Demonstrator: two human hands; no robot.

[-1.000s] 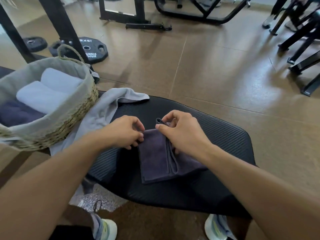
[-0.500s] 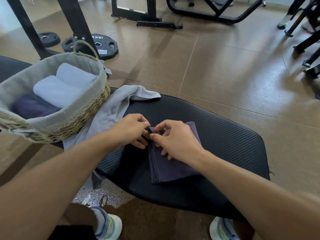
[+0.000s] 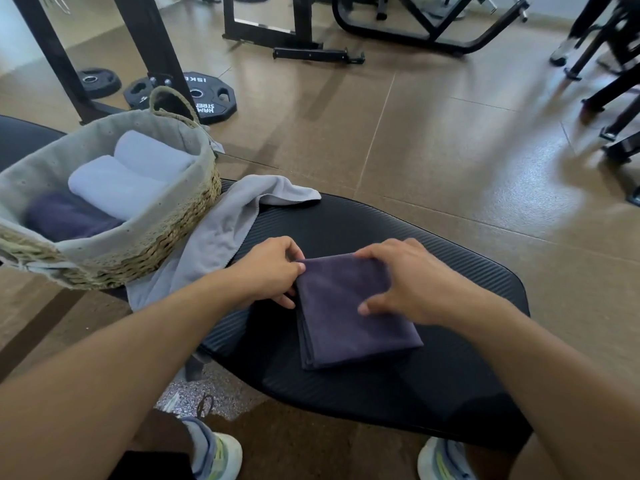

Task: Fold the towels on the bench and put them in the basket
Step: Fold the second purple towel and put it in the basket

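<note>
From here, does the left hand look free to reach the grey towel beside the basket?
Probably yes: the left hand pinches the purple towel, but the grey towel lies uncovered right next to it on the bench.

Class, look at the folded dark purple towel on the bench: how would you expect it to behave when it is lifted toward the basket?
The purple towel is probably floppy: its stacked layers show loose edges at the near left corner, so it may sag or unfold if lifted by one edge. It looks light, being thin cloth. It is unlikely to slide freely on the ribbed bench.
</note>
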